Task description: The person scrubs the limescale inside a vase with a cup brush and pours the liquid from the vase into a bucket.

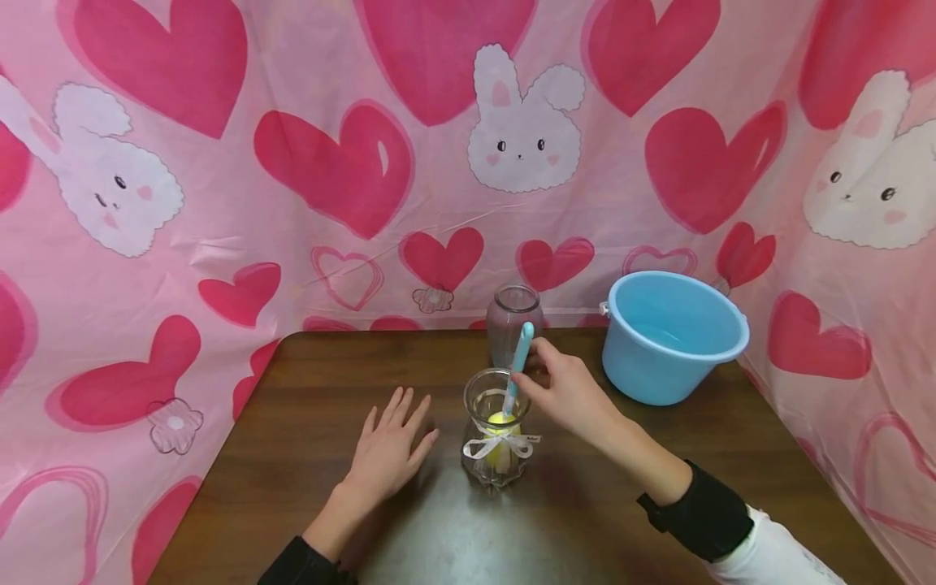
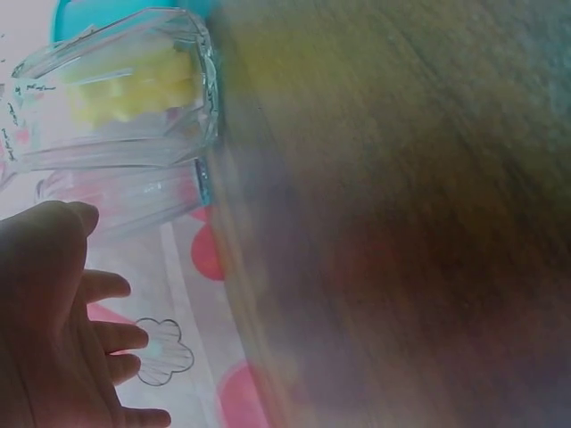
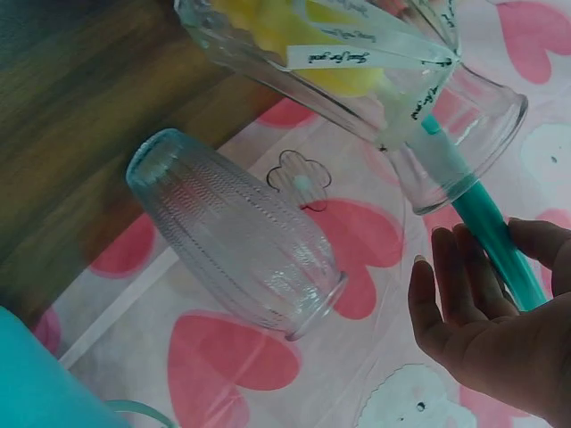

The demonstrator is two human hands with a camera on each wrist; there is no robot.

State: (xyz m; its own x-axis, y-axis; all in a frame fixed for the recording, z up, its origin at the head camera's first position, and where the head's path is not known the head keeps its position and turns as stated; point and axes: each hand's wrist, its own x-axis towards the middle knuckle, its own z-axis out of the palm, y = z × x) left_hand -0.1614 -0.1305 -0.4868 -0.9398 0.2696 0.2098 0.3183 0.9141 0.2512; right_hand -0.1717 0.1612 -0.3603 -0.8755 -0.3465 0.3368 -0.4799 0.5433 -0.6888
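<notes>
A clear glass jar [image 1: 475, 470] with a white ribbon bow [image 1: 488, 443] round its neck stands upright on the table. A sponge brush with a yellow head [image 1: 501, 420] and a light blue handle [image 1: 522, 351] is inside it, the handle sticking up past the rim. My right hand [image 1: 574, 392] pinches that handle between thumb and fingers above the jar mouth, as the right wrist view also shows at the teal handle [image 3: 492, 234]. To the left of the jar, my left hand [image 1: 387, 451] lies palm down over the table with fingers spread, holding nothing.
Behind the ribboned jar stands a second, ribbed glass vase [image 1: 504, 325]. A light blue bucket [image 1: 643, 370] sits at the back right of the brown wooden table [image 1: 351, 366]. Pink cloth [image 1: 292, 211] with hearts and rabbits hangs behind and beside the table.
</notes>
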